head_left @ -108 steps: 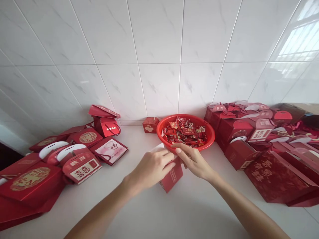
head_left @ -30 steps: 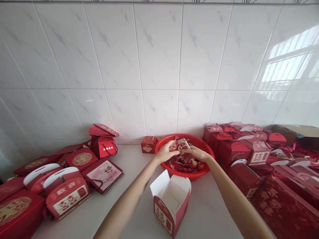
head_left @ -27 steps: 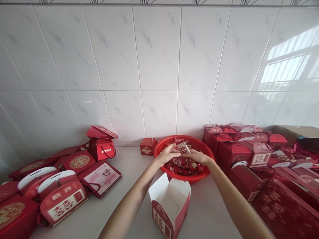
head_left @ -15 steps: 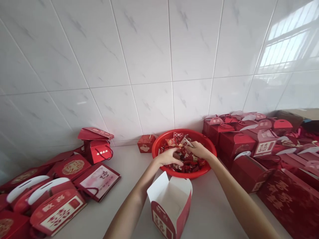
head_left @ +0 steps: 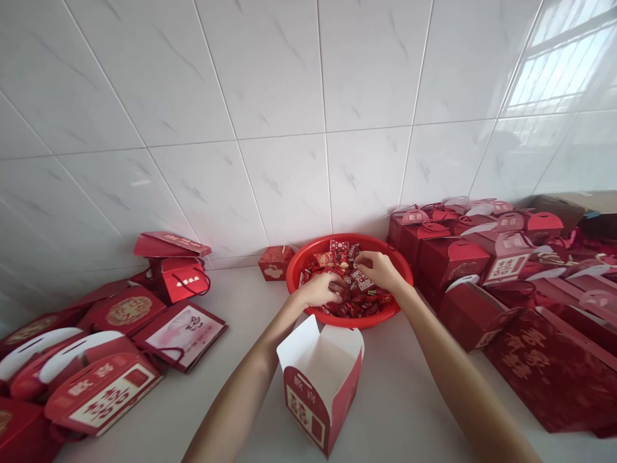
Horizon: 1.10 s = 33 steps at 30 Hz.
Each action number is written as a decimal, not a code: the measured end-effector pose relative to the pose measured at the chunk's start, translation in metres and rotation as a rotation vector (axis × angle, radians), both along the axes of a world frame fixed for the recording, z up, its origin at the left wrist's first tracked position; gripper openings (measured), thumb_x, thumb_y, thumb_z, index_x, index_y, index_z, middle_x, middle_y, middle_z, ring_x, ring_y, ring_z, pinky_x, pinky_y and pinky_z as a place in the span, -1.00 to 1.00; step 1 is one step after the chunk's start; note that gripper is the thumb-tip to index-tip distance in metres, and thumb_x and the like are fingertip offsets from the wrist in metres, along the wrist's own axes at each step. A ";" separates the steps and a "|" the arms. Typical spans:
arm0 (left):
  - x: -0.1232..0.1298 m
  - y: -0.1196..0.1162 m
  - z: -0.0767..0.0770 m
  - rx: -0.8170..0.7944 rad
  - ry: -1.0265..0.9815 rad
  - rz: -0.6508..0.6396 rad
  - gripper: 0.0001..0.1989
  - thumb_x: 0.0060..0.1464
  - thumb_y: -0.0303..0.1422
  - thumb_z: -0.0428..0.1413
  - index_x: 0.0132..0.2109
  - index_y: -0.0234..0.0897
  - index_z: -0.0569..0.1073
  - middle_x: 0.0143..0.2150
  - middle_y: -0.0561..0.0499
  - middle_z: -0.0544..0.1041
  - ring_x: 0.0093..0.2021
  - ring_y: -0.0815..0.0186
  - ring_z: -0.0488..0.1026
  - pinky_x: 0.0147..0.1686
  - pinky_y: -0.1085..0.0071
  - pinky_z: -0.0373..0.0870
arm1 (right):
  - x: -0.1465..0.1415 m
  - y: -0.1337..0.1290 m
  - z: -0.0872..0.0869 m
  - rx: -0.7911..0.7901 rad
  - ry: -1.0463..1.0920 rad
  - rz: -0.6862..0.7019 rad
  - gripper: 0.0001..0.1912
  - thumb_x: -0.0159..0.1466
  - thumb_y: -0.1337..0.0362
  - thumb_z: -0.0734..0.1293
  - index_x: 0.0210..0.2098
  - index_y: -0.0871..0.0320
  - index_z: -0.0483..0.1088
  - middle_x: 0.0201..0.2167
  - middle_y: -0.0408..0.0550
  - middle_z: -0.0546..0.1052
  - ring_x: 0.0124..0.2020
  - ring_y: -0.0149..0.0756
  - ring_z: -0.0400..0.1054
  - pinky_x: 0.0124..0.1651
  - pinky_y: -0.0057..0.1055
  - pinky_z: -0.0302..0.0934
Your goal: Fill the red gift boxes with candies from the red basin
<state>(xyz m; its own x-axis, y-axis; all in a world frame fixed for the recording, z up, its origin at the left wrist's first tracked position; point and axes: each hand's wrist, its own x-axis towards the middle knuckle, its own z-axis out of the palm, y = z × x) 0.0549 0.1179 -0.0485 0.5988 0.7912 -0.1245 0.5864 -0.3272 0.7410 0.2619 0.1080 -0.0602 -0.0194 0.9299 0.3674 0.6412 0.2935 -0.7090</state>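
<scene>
A round red plastic basin [head_left: 294, 273] holds many small wrapped candies [head_left: 361, 302], mostly dark red. My left hand [head_left: 322, 289] is inside its near left part, fingers curled round dark red wrapped candies. At the right side of the basin, my right hand [head_left: 380, 270] hovers low over the candies with bent fingers pinched together; what they hold, if anything, is hidden. A pale patterned packet [head_left: 362, 280] lies just below those fingers. Between my forearms stands an open red gift box [head_left: 344, 392], white inside, its top flaps raised; I see no contents in it.
Red gift boxes [head_left: 453, 263] and a large red bag [head_left: 554, 366] crowd the right side. More red boxes [head_left: 103, 399] and a flat bag with a pale front [head_left: 186, 337] lie at left. A small red box [head_left: 276, 263] stands beside the basin, against the tiled wall [head_left: 284, 186].
The view has tilted down slightly. My left fingers have curled in among the candies. The pale packet that was in my right hand's fingers is no longer visible there.
</scene>
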 end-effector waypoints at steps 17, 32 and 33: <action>-0.009 -0.007 0.008 -0.126 -0.527 0.091 -0.30 -0.11 -0.45 0.25 0.24 -0.13 0.39 0.41 -0.07 0.22 0.38 0.01 0.15 0.22 0.21 0.35 | -0.001 -0.010 0.005 -0.041 0.103 0.260 -0.70 0.14 0.03 0.38 -0.41 0.16 0.43 -0.46 -0.13 0.47 -0.40 -0.30 0.32 -0.30 -0.40 0.18; -0.006 -0.001 -0.002 0.060 -0.338 0.097 -0.55 -0.13 -0.56 0.18 -0.02 -0.23 0.59 0.03 -0.05 0.60 0.03 0.11 0.52 0.09 0.25 0.43 | -0.004 -0.016 0.016 0.005 0.504 0.144 -0.77 -0.03 0.20 0.26 -0.57 0.06 0.04 -0.64 -0.24 0.22 -0.53 -0.39 0.15 -0.44 -0.45 0.10; -0.005 -0.002 -0.002 0.053 -0.287 0.058 -0.57 -0.21 -0.56 0.23 -0.11 -0.21 0.63 -0.04 -0.02 0.63 -0.01 0.10 0.54 0.06 0.27 0.44 | -0.004 -0.017 0.016 -0.010 0.511 0.150 -0.78 -0.02 0.20 0.25 -0.56 0.06 0.05 -0.64 -0.23 0.24 -0.53 -0.38 0.16 -0.44 -0.45 0.10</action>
